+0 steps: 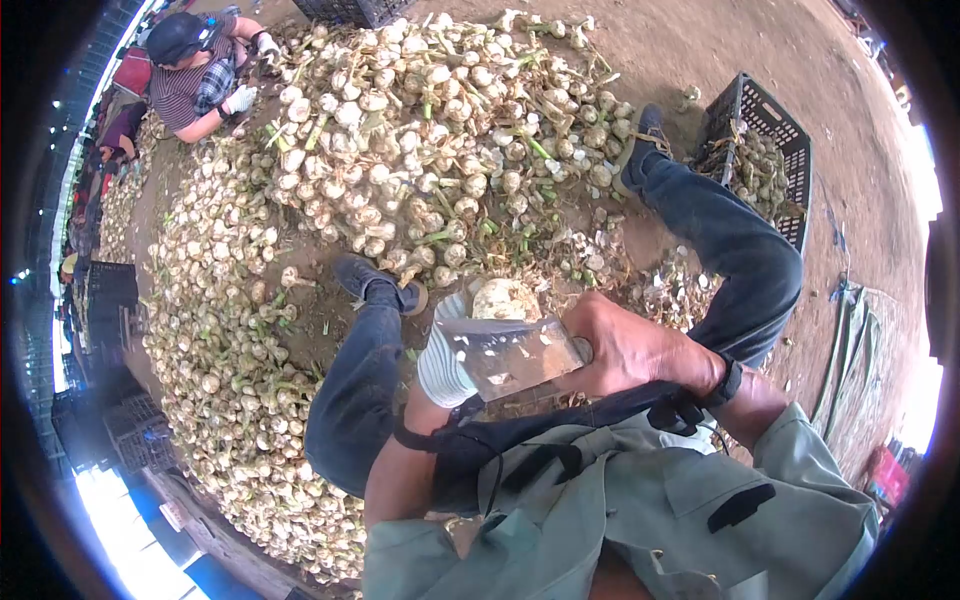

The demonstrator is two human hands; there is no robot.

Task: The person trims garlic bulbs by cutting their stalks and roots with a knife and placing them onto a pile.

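Note:
My right hand [615, 345] is closed around the handle of a cleaver [515, 355], its broad blade pointing left across my lap. Small pale bits stick to the blade. My left hand [442, 355], in a white striped glove, is just behind the blade's left end. The blade hides most of its fingers, so I cannot see what they hold. Beyond the blade, between my feet, is a round, pale, rough-topped block [505, 299], partly covered. A large heap of garlic bulbs [400, 130] with stems lies in front of me.
More garlic bulbs [230, 390] spread along my left. A black plastic crate [775, 125] with cut bulbs stands beyond my right leg. Trimmings [680, 290] litter the ground between my legs. A person in gloves [195, 75] works at the heap's far left. Green cloth [855, 360] lies at right.

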